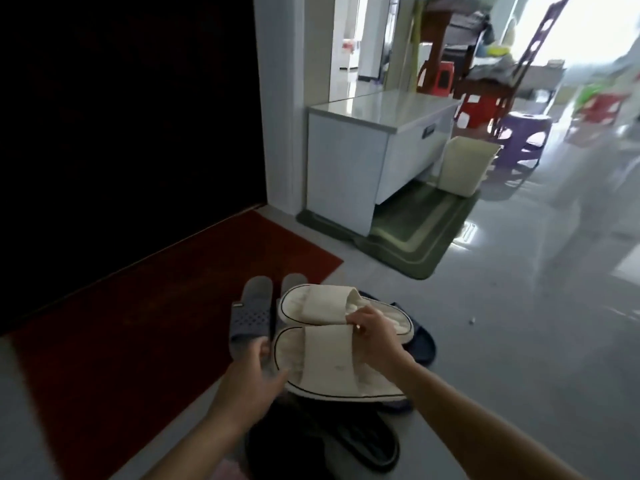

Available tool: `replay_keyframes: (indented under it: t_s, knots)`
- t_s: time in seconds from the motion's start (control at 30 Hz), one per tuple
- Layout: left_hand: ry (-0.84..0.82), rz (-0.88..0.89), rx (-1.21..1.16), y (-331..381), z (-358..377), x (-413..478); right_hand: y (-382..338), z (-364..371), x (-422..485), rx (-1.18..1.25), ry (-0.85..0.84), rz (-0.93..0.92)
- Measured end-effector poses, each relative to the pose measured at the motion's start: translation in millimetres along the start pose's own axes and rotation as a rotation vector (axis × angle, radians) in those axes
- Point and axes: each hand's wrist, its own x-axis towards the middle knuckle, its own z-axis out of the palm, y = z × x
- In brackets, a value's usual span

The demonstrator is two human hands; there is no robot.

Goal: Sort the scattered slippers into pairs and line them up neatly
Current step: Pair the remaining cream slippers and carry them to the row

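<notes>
1. Here, the right hand (372, 336) pinches the straps of two cream slippers (322, 308), held side by side.
2. The left hand (249, 379) is relaxed, grasping nothing, just beside the nearer slipper's rounded end.
3. Grey slippers (251, 317) lie just beyond the left hand.
4. Dark slippers (363, 441) lie beneath both hands.

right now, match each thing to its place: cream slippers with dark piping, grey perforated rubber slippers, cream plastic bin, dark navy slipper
1 cream slippers with dark piping
2 grey perforated rubber slippers
3 cream plastic bin
4 dark navy slipper

A beside the white cabinet
B pinched by the right hand
C on the floor below the held pair
D at the red doormat edge

Pairs: 1-B, 2-D, 3-A, 4-C
</notes>
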Motion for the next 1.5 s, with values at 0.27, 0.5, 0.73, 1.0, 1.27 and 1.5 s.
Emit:
replay_keyframes:
  t_s: [0.27,0.5,0.73,1.0,1.27,1.5]
  knots:
    - [-0.06,0.01,0.01,47.3,82.6,68.6,118.8,-43.1,33.5,-0.031,0.049,0.169]
    - [-0.079,-0.016,-0.013,30.1,103.3,73.6,151.0,-148.3,121.1,-0.425,-0.013,0.019]
    - [-0.004,-0.063,-0.033,18.0,99.8,87.0,165.7,-166.3,141.1,-0.879,-0.105,0.244]
    - [0.04,-0.1,-0.022,-20.1,77.1,67.5,137.8,-29.5,95.8,-0.819,-0.545,0.036]
    - [0.189,-0.289,0.018,-102.5,-11.6,2.6,3.6,91.8,79.3,-0.647,-0.684,-0.345]
    - [0.423,-0.527,0.02,-198.1,-119.6,-123.1,-149.5,210.9,-11.8,-0.474,-0.906,-0.627]
